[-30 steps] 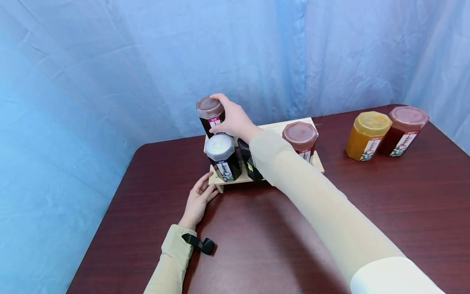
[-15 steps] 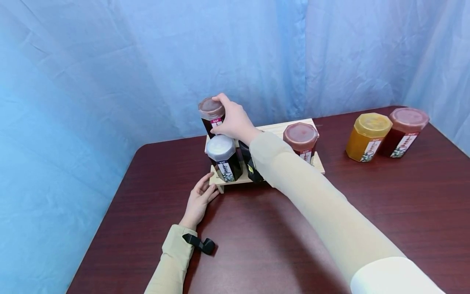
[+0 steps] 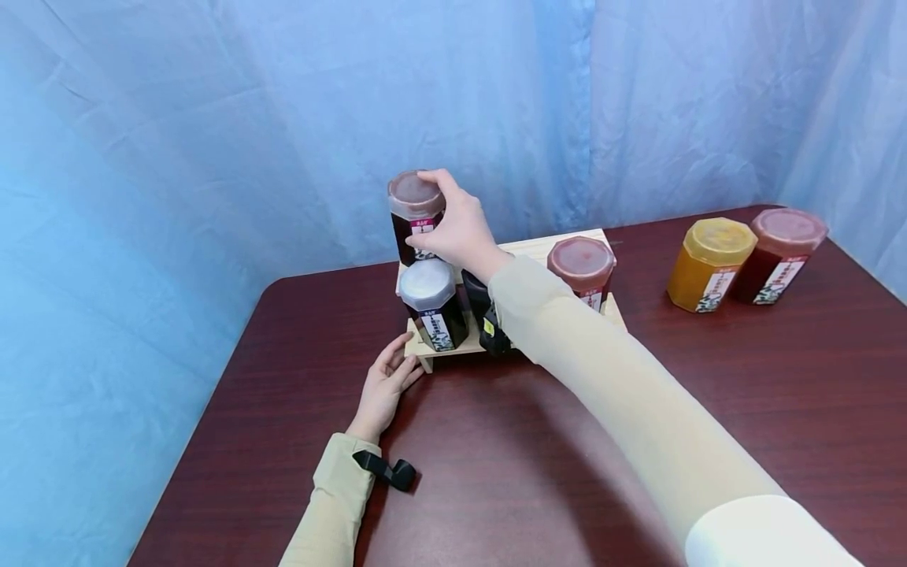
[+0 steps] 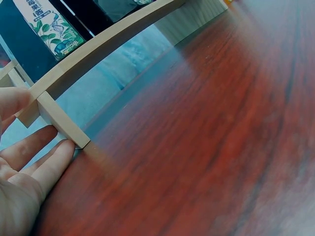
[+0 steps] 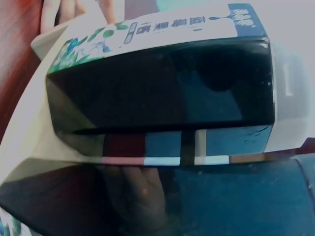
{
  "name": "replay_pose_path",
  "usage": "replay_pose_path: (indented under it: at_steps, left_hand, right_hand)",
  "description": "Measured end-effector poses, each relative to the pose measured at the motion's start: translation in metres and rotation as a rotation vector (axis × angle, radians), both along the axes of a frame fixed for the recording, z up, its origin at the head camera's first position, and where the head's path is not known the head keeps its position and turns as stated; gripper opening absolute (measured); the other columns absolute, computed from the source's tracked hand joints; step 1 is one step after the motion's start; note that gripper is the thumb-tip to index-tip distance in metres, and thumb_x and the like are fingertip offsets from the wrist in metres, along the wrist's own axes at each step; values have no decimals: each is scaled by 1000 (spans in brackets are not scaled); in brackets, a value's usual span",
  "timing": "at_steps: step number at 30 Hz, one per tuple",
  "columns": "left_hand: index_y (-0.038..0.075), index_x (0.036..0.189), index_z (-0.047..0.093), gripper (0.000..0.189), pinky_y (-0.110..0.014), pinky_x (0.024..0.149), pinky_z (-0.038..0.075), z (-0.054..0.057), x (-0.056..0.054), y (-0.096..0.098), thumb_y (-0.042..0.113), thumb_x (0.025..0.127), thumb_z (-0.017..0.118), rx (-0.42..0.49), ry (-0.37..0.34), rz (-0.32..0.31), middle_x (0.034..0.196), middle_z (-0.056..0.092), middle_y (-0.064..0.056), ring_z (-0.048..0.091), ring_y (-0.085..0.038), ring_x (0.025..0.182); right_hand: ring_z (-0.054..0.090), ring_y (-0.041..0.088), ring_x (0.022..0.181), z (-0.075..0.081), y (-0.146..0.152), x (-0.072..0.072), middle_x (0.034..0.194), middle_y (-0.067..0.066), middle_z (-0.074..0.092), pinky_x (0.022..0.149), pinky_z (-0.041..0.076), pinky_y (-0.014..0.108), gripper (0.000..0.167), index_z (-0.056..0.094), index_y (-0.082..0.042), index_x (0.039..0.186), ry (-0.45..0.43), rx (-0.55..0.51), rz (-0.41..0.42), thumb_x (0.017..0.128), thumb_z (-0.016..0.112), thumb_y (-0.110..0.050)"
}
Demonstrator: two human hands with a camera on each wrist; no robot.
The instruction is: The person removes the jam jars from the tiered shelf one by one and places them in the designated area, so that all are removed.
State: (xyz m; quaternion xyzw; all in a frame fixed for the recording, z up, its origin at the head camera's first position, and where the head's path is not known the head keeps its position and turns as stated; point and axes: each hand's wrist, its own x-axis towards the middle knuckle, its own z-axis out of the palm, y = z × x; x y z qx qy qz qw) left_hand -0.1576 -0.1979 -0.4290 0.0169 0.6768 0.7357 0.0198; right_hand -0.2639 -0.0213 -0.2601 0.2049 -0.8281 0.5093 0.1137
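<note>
My right hand (image 3: 460, 228) grips a dark jam jar (image 3: 416, 206) with a cloudy lid and magenta-topped label, thumb and fingers around its upper part. The jar is upright over the left end of the stepped wooden rack (image 3: 553, 246), its base hidden by a dark jar with a white lid (image 3: 430, 291) on the lower step. That front jar (image 5: 162, 88) fills much of the right wrist view beside another dark jar (image 5: 226, 201). My left hand (image 3: 379, 394) touches the rack's front left corner; in the left wrist view its fingers (image 4: 54, 164) lie against the leg (image 4: 66, 123).
Toward the rack's right end stands a red jar (image 3: 581, 264). Farther right on the dark red table (image 3: 744, 425) are a yellow jar (image 3: 711, 264) and another red jar (image 3: 779, 256). A blue curtain (image 3: 319, 134) hangs behind the table.
My right hand has moved the dark jar slightly up and to the right. The left hand stays at the rack's corner.
</note>
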Motion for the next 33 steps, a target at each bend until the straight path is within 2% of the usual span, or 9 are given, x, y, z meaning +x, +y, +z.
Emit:
replay_pose_path:
  at_steps: [8, 13, 19, 23, 28, 33]
  left_hand:
    - [3, 142, 38, 46, -28, 87, 51, -1, -3, 7, 1, 97, 47, 10, 2, -6, 129, 51, -20, 60, -5, 100]
    - [2, 142, 39, 46, -27, 86, 51, -1, -5, 9, 0, 97, 47, 18, 10, -2, 125, 53, -17, 61, -5, 99]
    - [2, 142, 39, 46, -26, 85, 52, -1, -4, 7, 0, 96, 48, 12, 10, 2, 120, 56, -12, 61, -5, 98]
    - [2, 141, 40, 46, -26, 86, 52, 0, -3, 4, 0, 96, 48, 4, 5, 11, 120, 56, -14, 61, -5, 98]
    - [2, 142, 39, 46, -27, 87, 51, 0, -3, 3, 1, 97, 48, 11, 12, 9, 127, 53, -20, 61, -6, 101]
    - [2, 142, 38, 46, -26, 87, 51, 0, -4, 4, 1, 97, 47, 17, 10, 2, 127, 52, -19, 61, -5, 101]
  right_hand:
    - [54, 20, 116, 4, 12, 3, 130, 6, 55, 91, 47, 32, 79, 41, -23, 137, 49, -162, -85, 70, 83, -21]
    - [54, 16, 115, 9, 24, 9, 130, 3, 55, 91, 46, 26, 81, 42, -23, 136, 66, -211, -90, 68, 85, -20]
    - [57, 15, 109, 17, 35, 21, 128, 5, 53, 91, 47, 24, 81, 43, -17, 135, 85, -340, -47, 66, 85, -10]
    - [56, 17, 109, 24, 41, 31, 129, 7, 51, 94, 47, 25, 82, 43, -12, 134, 122, -414, -6, 64, 85, -3]
    - [55, 17, 109, 30, 51, 47, 127, 9, 51, 95, 46, 26, 83, 44, -8, 134, 180, -453, 27, 63, 85, 0]
    - [57, 16, 105, 27, 70, 62, 124, 9, 54, 92, 48, 26, 82, 45, -6, 133, 217, -473, 50, 62, 84, 5]
